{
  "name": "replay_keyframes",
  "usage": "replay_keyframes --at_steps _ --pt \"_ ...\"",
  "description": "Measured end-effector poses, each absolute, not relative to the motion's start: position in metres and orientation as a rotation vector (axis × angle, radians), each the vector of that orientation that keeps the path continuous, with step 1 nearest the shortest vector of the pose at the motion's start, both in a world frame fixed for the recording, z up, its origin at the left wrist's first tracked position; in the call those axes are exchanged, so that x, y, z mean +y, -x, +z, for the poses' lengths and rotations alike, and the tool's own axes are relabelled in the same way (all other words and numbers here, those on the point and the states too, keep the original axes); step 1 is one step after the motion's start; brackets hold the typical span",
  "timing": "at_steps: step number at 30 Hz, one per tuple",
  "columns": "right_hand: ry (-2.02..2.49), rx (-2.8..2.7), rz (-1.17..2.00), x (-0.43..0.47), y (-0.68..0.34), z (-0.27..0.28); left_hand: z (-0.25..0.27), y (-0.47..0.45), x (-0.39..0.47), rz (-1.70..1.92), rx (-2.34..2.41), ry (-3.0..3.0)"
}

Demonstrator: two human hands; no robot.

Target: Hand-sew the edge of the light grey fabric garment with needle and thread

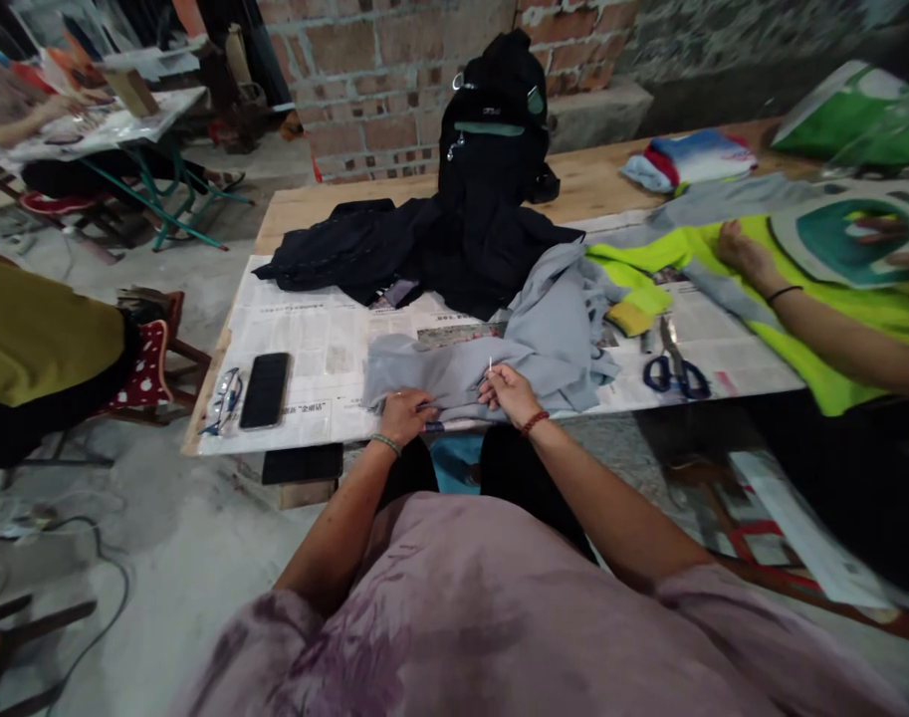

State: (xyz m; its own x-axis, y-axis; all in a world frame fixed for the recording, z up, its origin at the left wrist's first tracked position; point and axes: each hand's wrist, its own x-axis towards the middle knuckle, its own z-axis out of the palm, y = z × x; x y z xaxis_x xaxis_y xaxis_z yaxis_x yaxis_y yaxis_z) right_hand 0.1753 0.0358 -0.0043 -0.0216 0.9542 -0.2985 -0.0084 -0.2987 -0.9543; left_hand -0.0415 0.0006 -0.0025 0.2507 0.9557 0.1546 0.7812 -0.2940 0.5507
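Note:
A grey garment (461, 363) lies bunched along the front of the newspaper-covered table. Its near edge is pinched in the closed fingers of my left hand (405, 416). My right hand (512, 393) is closed around a thin, pale, pointed tool (490, 366) that sticks up from its fingertips; its exact kind is too small to tell. That hand rests over the garment, just right of the left one. Behind the grey cloth spreads a heap of black clothing (424, 244). To the right lie blue-handled scissors (676, 370).
A phone (265, 390) and glasses (222, 400) lie at the table's left end. A black backpack (491, 119) stands at the back. On the right, a co-worker's hand (749, 254) touches a yellow-green garment (812, 339) beside an iron (846, 239). A stool (147, 368) stands left.

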Motion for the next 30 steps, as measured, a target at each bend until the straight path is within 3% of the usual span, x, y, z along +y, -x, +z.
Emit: replay_keyframes --at_steps 7,16,30 --pt "1.326 -1.246 1.366 0.014 -0.171 0.009 -0.003 0.043 0.001 0.768 1.536 -2.135" --pt "1.250 -1.969 1.014 -0.038 -0.146 0.007 -0.007 0.044 0.003 0.831 1.511 -2.156" --pt "1.360 -2.087 0.799 -0.026 -0.137 -0.009 -0.010 0.045 0.001 0.896 1.435 -2.199"
